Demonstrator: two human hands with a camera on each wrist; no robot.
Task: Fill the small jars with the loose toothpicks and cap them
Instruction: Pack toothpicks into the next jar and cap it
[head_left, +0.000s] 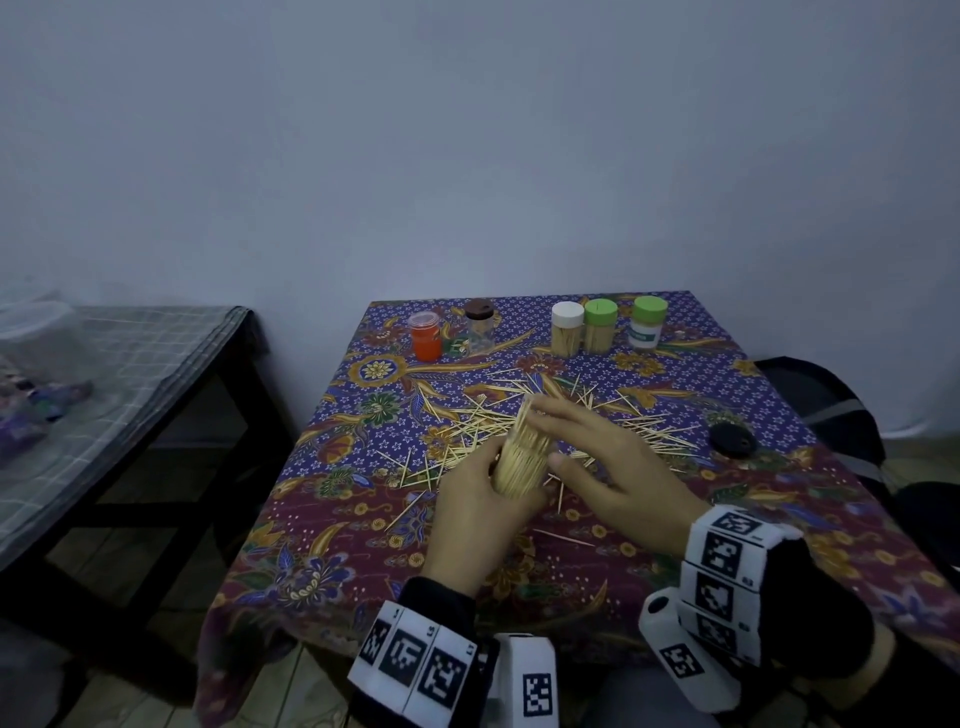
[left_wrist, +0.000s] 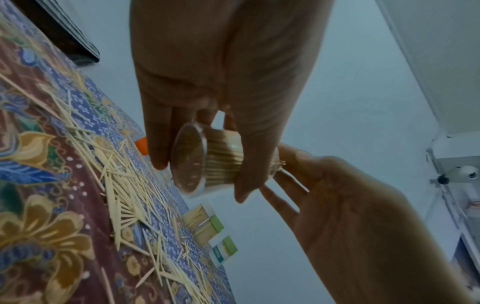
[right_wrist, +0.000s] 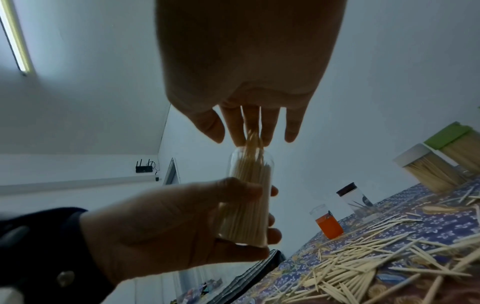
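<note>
My left hand (head_left: 467, 504) grips a clear small jar (head_left: 519, 462) packed with toothpicks and holds it tilted above the patterned tablecloth (head_left: 337, 545). The same jar (right_wrist: 246, 201) shows its open mouth upward in the right wrist view. My right hand (head_left: 587, 441) reaches over the mouth, its straight fingers (right_wrist: 267, 127) touching the tips of toothpicks that stick out. Loose toothpicks (head_left: 639, 421) lie scattered beyond and around the hands, and the left wrist view shows the same loose toothpicks (left_wrist: 124, 195). A black cap (head_left: 732, 440) lies on the cloth to the right.
At the table's far edge stand an orange jar (head_left: 426, 338), a brown-capped clear jar (head_left: 479, 327), a white-capped jar (head_left: 567, 328) and two green-capped jars (head_left: 600, 325). A low side table (head_left: 130, 374) stands left. A dark bag (head_left: 821, 405) sits right.
</note>
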